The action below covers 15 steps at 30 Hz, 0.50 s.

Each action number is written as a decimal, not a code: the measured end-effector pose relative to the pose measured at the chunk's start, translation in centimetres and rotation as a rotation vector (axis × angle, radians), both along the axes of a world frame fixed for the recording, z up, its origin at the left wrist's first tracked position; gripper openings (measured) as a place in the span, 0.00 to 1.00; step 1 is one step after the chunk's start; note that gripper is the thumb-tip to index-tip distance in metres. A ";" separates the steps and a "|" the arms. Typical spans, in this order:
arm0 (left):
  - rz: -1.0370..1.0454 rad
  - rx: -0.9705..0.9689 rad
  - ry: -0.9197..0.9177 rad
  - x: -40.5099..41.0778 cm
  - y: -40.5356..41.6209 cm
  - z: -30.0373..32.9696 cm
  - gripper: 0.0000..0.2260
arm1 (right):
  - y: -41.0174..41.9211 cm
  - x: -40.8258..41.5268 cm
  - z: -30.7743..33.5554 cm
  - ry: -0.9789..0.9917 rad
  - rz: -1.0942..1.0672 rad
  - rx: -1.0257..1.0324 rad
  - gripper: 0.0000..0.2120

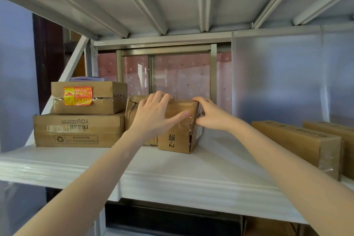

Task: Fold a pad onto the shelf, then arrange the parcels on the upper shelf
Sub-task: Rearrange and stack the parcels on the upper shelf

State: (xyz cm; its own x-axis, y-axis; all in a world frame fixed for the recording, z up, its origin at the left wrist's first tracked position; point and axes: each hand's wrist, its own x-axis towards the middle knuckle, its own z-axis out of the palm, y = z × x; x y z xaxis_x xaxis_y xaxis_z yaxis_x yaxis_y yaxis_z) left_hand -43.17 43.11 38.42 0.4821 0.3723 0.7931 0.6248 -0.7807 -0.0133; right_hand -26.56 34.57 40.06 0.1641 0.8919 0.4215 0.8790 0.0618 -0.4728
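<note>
A taped cardboard parcel (175, 140) marked with a character and "-2" stands on the white foam pad (172, 170) that covers the upper shelf. My left hand (155, 115) lies across the parcel's front and top, fingers spread and straight. My right hand (208, 114) grips the parcel's right top corner, thumb low on its side and fingers curled over the top. A crumpled brown parcel (132, 109) sits just behind it to the left. Two stacked boxes stand at the left: a large one (78, 130) below and one with a "KEEP DRY" sticker (88, 97) on top.
Two long cardboard boxes (298, 143) (333, 130) lie at the shelf's right. A metal shelf deck with ribs (172, 2) hangs close overhead. A window (172, 74) is behind the shelf. Bare pad stretches between the held parcel and the right boxes.
</note>
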 end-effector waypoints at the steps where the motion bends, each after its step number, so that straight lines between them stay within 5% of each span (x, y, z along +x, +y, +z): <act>1: -0.011 0.010 0.005 -0.2 0.3 0.3 0.38 | 0.0 0.0 0.1 0.010 -0.002 0.021 0.29; 7: 0.029 -0.110 0.053 -1.4 3.6 1.6 0.42 | -0.4 -1.2 0.7 0.003 -0.052 0.253 0.21; 13: 0.131 -0.096 0.111 -1.1 4.5 1.0 0.43 | -0.3 -2.5 0.8 -0.403 -0.114 0.036 0.32; 15: 0.153 -0.053 0.126 -1.3 4.8 1.1 0.41 | 0.2 -2.3 0.8 -0.388 -0.112 0.032 0.34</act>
State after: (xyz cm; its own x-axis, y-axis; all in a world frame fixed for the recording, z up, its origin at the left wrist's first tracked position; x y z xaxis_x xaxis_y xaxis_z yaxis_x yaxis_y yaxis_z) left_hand -44.43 47.96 39.51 0.5108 0.4888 0.7072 0.7324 -0.6782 -0.0603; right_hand -28.84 34.78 40.89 0.0824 0.8632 0.4982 0.9940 -0.0350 -0.1037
